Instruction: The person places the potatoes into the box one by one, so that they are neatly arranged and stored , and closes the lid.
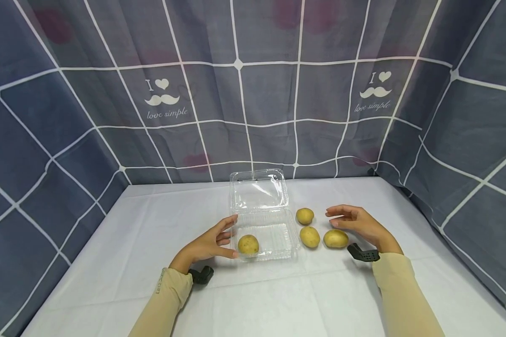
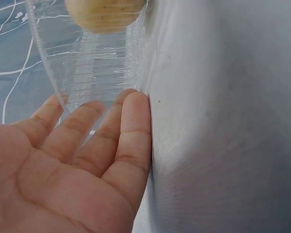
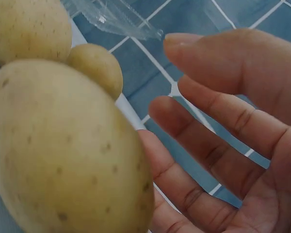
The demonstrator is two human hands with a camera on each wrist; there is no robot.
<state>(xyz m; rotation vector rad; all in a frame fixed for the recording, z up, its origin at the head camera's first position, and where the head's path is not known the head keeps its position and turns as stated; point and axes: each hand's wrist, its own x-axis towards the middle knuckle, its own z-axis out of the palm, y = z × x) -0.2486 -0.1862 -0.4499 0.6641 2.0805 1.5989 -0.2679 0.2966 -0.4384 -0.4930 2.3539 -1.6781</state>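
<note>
A clear plastic clamshell box (image 1: pixel 274 231) lies on the table with its lid (image 1: pixel 259 189) raised at the back. One potato (image 1: pixel 248 244) sits in its front left corner. My left hand (image 1: pixel 212 243) is at the box's left side, fingers loosely extended and touching the wall (image 2: pixel 82 82). To the right of the box lie three potatoes: a small one (image 1: pixel 305 216) at the back, another (image 1: pixel 309 237) in front of it, and an oval one (image 1: pixel 336 238) nearest my right hand. That right hand (image 1: pixel 358 222) hovers just behind the oval potato (image 3: pixel 68 150), fingers parted around nothing.
A white cloth (image 1: pixel 253 299) covers the table. Dark grey-blue checked curtains stand behind it (image 1: pixel 270 93) and along both sides. A black wrist device (image 1: pixel 201 275) is on the left wrist, and a similar one (image 1: pixel 362 252) on the right.
</note>
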